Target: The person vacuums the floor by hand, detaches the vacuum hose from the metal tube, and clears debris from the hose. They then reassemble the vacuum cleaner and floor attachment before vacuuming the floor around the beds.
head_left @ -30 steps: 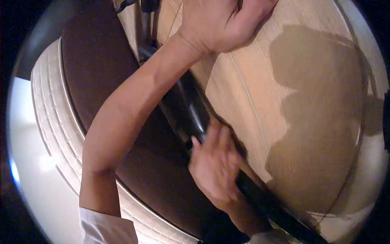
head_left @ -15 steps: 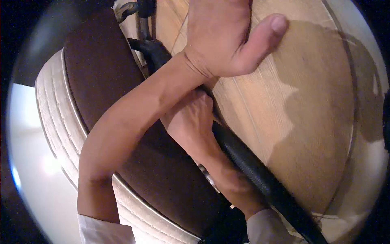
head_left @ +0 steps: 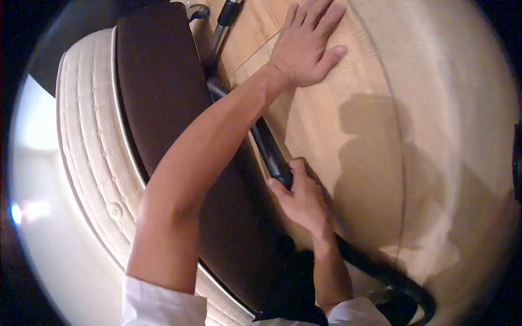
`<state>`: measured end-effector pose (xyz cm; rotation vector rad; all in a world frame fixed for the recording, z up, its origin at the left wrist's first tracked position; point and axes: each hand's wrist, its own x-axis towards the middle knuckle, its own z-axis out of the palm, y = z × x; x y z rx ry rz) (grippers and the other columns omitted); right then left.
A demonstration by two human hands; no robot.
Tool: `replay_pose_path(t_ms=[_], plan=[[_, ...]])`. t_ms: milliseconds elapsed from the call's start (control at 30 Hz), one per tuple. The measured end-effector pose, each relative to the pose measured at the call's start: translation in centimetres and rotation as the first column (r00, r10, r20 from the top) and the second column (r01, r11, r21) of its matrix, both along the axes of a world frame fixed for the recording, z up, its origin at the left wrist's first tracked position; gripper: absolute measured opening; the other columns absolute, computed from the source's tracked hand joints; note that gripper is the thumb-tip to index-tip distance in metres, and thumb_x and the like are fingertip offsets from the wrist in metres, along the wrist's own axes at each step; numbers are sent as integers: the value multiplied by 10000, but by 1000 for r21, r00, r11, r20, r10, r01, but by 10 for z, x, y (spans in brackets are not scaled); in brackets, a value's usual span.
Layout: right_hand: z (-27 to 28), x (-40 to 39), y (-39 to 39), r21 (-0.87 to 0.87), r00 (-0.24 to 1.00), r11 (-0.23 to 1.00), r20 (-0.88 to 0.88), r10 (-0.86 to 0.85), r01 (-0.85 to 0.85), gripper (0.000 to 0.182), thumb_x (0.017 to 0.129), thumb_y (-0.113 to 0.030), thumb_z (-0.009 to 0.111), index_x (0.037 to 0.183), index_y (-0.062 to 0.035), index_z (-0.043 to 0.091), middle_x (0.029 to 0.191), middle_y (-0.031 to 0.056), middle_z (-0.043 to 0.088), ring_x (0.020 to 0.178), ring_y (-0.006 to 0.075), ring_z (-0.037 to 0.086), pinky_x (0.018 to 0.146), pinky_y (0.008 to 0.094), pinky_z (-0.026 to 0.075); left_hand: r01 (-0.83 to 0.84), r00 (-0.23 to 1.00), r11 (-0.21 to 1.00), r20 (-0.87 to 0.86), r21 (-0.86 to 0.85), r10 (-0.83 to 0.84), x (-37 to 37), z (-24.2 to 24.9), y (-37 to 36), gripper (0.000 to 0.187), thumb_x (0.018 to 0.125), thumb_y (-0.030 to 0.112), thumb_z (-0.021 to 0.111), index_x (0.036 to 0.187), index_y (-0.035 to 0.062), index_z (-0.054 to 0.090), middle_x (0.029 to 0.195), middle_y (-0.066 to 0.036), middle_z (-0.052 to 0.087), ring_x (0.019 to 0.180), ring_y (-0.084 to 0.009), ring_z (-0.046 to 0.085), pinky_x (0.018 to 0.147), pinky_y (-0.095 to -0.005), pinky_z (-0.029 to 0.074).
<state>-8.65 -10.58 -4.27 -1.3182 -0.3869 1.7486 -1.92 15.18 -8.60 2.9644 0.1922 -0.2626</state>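
Observation:
My left hand [head_left: 307, 49] is spread with its palm against a light wooden surface [head_left: 315, 119] at the upper middle, and holds nothing. Lower down, my right hand [head_left: 304, 198] is wrapped round a black tube [head_left: 267, 149], which looks like a vacuum cleaner's handle. The tube runs up and left, passing behind my left forearm. From below the right hand a black hose [head_left: 375, 266] curves to the lower right.
Along the left stands a dark brown bed base [head_left: 163, 81] with a cream quilted mattress [head_left: 89, 119]. A metal and black pole [head_left: 223, 24] and a dark curved piece [head_left: 198, 12] are at the top. Shadows fall on the wood at right.
The right hand has moved down and right relative to the left arm, and its grip on the tube shows more clearly. The view has shifted, bringing the left hand's fingers into sight.

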Motion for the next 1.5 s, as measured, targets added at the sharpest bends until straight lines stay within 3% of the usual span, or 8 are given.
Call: replay_pose_path(t_ms=[233,367,467,533,767,1133,1200,1500], plan=[[122,195,-210,-279,879,944,388,277,-175,504,827,-157,767,1297,-29,637,948,185,721,826,310,700,793,381,553,-386,911,922,140,-41,388,-41,5,-83,571,1060,343,413,1604,182,343,1684,-167,226,1553,-374,210,1204,-643,202],[157,205,-266,-240,713,747,570,-409,620,768,836,-227,788,1488,32,477,1328,123,587,1110,206,591,910,326,502,-685,711,728,232,19,663,-59,2,-105,539,1058,299,406,1582,172,384,1659,-203,265,1545,-397,217,1211,-635,180],[174,185,-132,-132,723,776,484,-493,617,577,875,-151,768,1370,55,554,1065,135,703,965,219,653,884,337,525,-734,662,679,197,-25,723,-81,13,-112,525,1044,281,429,1556,167,419,1649,-194,289,1539,-390,236,1204,-642,186],[164,209,-61,-174,827,971,560,-39,164,513,905,-244,765,1295,38,587,958,101,676,846,170,612,775,317,501,-711,685,703,224,-2,694,-68,10,-107,544,1019,267,460,1551,163,417,1637,-192,309,1532,-385,252,1198,-646,198],[78,200,165,-24,888,967,391,242,-253,419,987,-374,606,935,33,690,689,112,654,538,167,614,483,333,471,-720,683,694,161,-20,713,-68,14,-95,582,972,296,508,1532,146,464,1651,-167,306,1556,-347,212,1215,-633,145],[72,124,271,-28,504,957,845,176,-287,448,906,-343,578,1057,53,724,1029,299,723,988,407,728,884,478,573,-660,751,748,76,74,655,-82,16,-100,671,854,391,655,1376,-15,538,1438,-248,501,1439,-455,323,1211,-620,166],[70,110,283,16,504,964,855,125,-265,397,885,-284,603,1039,65,714,987,287,729,947,409,737,842,487,587,-730,429,502,261,-463,865,-84,13,-106,561,899,381,616,1377,87,600,1462,-150,537,1434,-353,387,1211,-602,166],[66,118,246,100,373,921,926,52,-376,450,905,-379,625,1064,42,648,812,237,719,834,436,723,777,521,569,-692,663,717,313,-90,680,-82,9,-98,565,920,363,600,1421,107,547,1487,-198,469,1454,-391,356,1192,-617,216]])
